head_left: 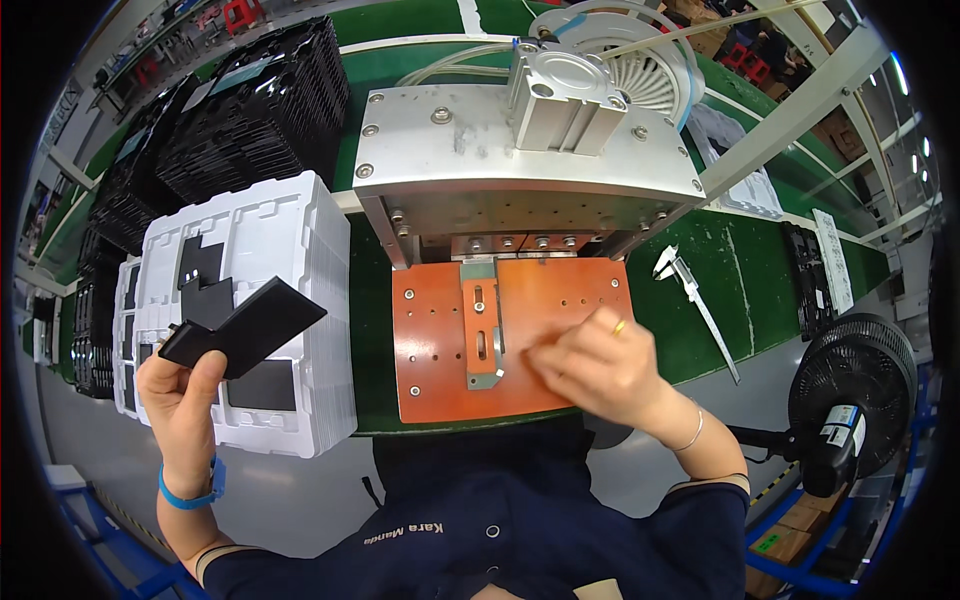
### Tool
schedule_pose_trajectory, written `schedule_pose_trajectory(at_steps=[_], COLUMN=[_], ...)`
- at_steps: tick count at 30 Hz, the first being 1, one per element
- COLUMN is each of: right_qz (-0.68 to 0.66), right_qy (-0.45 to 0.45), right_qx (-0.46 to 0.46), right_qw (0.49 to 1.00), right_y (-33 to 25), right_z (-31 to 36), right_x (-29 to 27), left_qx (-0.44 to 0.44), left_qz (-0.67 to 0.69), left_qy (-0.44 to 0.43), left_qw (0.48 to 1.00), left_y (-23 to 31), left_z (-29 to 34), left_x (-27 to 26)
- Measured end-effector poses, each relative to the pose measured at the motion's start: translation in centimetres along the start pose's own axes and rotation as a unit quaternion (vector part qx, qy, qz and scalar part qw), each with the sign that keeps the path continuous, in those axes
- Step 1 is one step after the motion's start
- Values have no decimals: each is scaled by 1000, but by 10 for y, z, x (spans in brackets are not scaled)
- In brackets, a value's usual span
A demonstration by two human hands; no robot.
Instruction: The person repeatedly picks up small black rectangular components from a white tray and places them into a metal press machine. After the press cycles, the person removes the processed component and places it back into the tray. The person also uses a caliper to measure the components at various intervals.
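Between thumb and fingers, my left hand [183, 390] grips a flat black L-shaped part [262, 325], tilted above the stack of white plastic trays [285, 225]. Similar black pieces lie in the top tray. My right hand [608, 365] hovers over the right side of an orange base plate [540, 300]. Its fingers are curled and smeared by motion, so whether they hold anything cannot be made out. Left of it, a slotted orange and grey fixture strip [481, 325] is mounted on the plate. Behind the plate stands a silver press [460, 135] with a pneumatic cylinder [570, 95] on top.
Tall stacks of black trays [255, 120] rise at the far left. A caliper [697, 305] lies on the green bench [735, 250] to the right. At the lower right stands a black fan [850, 410]. A white reel [640, 65] sits behind the press.
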State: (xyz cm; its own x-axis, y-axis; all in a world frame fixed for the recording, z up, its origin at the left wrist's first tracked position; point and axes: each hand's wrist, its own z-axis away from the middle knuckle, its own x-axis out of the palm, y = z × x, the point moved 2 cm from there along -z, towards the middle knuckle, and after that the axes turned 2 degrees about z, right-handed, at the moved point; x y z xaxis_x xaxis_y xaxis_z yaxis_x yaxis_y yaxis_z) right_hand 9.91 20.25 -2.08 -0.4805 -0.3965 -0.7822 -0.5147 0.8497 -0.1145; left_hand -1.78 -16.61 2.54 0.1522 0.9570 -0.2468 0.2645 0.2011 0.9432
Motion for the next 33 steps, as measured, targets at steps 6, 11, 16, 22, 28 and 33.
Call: schedule_pose_trajectory(at_steps=[6,11,16,22,28,33], right_qz=[10,74,71,155,195,177], right_qy=[-8,-36,-14,84,57,42], right_qx=[-69,-113,-116,34,79,83], right_qw=[998,990,991,984,976,980], right_y=[-15,-24,-23,49,68,63], right_z=[-7,-5,-5,3,1,-4], right_x=[12,9,8,-13,-1,0], left_qx=[-2,-9,-20,-6,-24,3], left_qz=[-12,-15,3,-14,-2,-25], left_qy=[-9,-4,7,-2,17,-6], left_qw=[1000,1000,1000,1000,1000,1000], left_y=[-4,-7,-10,-10,-11,-10], left_z=[6,8,9,15,16,30], left_x=[-8,-12,-15,-26,-20,-47])
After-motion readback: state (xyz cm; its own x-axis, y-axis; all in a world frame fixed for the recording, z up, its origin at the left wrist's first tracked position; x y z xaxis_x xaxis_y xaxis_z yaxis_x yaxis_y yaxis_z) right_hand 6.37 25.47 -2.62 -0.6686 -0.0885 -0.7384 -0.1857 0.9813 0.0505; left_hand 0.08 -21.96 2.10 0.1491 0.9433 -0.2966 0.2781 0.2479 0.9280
